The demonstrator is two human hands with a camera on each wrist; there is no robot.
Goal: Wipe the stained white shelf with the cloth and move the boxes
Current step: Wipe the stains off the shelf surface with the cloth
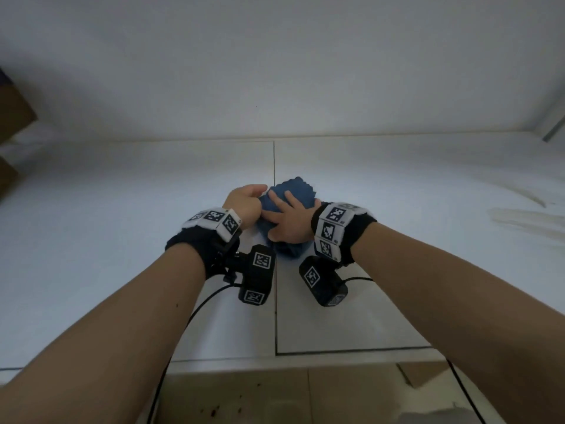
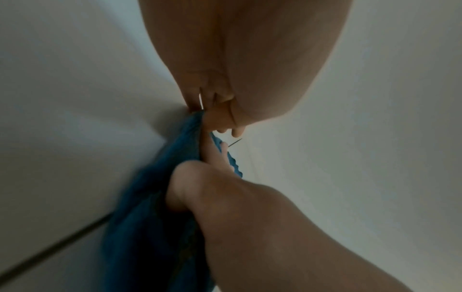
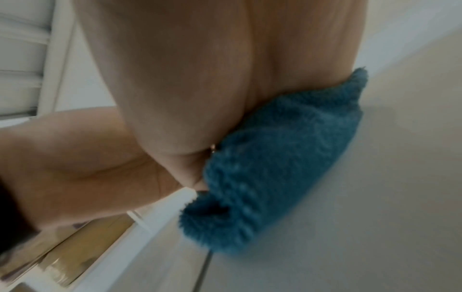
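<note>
the cloth [image 1: 293, 194] lies bunched on the white shelf [image 1: 122, 240], right under both hands. the right hand [image 1: 287, 218] presses flat on top; the left hand [image 1: 247, 203] grips its left edge.

Head view: from above and behind both forearms, facing forward and down onto the white shelf [image 1: 397, 240]. Left wrist view: very close, looking along the left hand [image 2: 237, 69] to its fingertips. Right wrist view: very close, under the right hand [image 3: 187, 69]. All three share the blue cloth [image 1: 293, 194] at the fingers.
</note>
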